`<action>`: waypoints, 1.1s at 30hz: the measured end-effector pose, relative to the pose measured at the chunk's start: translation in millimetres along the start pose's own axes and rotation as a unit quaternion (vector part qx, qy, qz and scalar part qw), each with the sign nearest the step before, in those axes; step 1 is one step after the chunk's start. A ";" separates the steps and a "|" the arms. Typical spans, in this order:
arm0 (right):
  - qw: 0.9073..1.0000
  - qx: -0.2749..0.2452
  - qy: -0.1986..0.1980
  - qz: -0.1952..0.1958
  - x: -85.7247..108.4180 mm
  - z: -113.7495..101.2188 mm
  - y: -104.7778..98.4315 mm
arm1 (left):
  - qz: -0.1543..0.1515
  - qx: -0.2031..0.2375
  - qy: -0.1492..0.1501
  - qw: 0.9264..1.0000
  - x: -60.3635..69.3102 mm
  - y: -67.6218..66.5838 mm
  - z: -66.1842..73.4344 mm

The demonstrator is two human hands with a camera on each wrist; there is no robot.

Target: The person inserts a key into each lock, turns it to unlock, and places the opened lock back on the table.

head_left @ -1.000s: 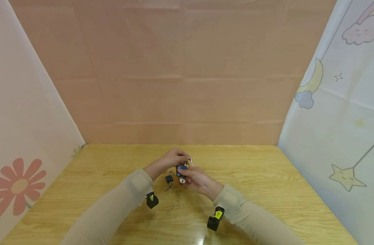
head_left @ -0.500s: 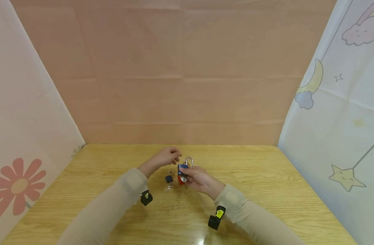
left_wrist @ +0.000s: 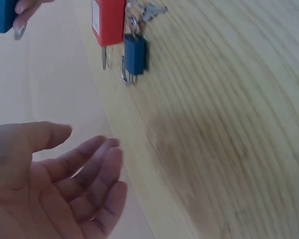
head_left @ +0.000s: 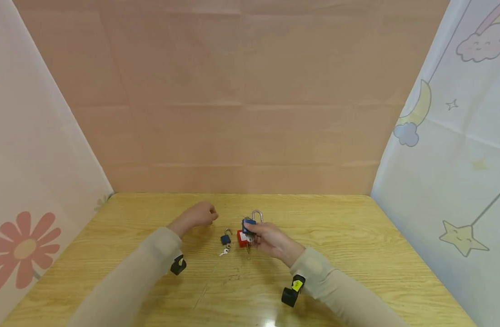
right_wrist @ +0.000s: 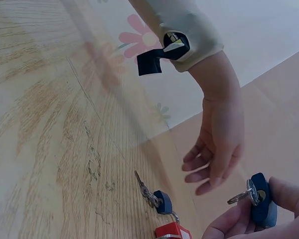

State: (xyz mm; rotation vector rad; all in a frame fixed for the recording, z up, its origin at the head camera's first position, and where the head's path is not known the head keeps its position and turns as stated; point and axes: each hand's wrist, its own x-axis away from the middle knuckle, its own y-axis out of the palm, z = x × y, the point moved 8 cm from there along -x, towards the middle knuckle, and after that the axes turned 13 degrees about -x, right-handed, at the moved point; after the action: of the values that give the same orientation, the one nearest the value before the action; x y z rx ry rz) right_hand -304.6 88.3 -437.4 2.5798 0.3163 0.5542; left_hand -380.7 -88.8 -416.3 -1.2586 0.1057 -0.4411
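My right hand [head_left: 274,243] grips a large blue padlock [head_left: 249,225] just above the table, thumb across its body. Its silver shackle [head_left: 257,212] points up and away. In the right wrist view a key [right_wrist: 251,191] sits at that padlock's keyhole. Off to the left, my left hand [head_left: 197,214] holds nothing; the left wrist view shows its fingers [left_wrist: 97,174] loosely bent. Between the hands, a small blue padlock [head_left: 225,239] lies on the table with its shackle raised and keys [head_left: 224,251] attached. Beside it a red padlock [head_left: 242,238] is partly hidden by my right hand.
The wooden table [head_left: 336,254] ends at a plain peach backdrop [head_left: 242,113]. White printed sheets rise along the left [head_left: 37,136] and right [head_left: 450,172] sides. Black camera mounts [head_left: 292,291] hang from both sleeves.
My left hand has let go of the large blue padlock's shackle and moved left. The right hand has shifted slightly right with the padlock, uncovering more of the red one.
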 end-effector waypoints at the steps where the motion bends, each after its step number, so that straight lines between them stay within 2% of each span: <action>1: 1.000 -0.001 0.000 0.002 0.0 -0.4 -1.1 | -0.009 -0.011 0.002 1.000 1.3 1.2 -1.7; 6: 1.000 -0.006 0.003 0.007 1.2 -2.0 -4.6 | -0.059 -0.053 0.005 0.997 8.0 9.3 -8.9; 10: 1.000 -0.006 0.005 0.009 2.1 -3.1 -7.2 | -0.084 -0.061 0.007 0.995 13.2 13.1 -10.2; 19: 1.000 0.007 0.005 0.006 1.6 -9.2 -16.7 | -0.087 -0.045 0.004 0.995 20.3 15.9 -11.6; 23: 0.997 0.070 -0.011 -0.010 -3.3 -17.9 -24.2 | -0.086 -0.039 0.004 0.996 20.5 16.5 -12.5; 26: 0.988 0.147 -0.041 -0.003 -9.0 -27.3 -33.7 | -0.083 -0.039 0.011 0.996 20.7 15.1 -10.2; 29: 0.972 0.223 -0.073 0.025 -14.8 -35.8 -45.4 | -0.084 -0.031 0.011 0.996 20.5 15.1 -9.4; 33: 0.952 0.289 -0.081 0.063 -20.9 -38.8 -59.6 | -0.090 -0.014 0.005 0.996 19.8 16.9 -9.9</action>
State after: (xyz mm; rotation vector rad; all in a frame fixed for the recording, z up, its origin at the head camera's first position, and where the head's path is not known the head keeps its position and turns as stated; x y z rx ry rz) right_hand -347.4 148.6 -442.8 3.2084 0.2895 0.3177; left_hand -361.3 -101.2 -432.1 -1.2982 0.0068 -0.6026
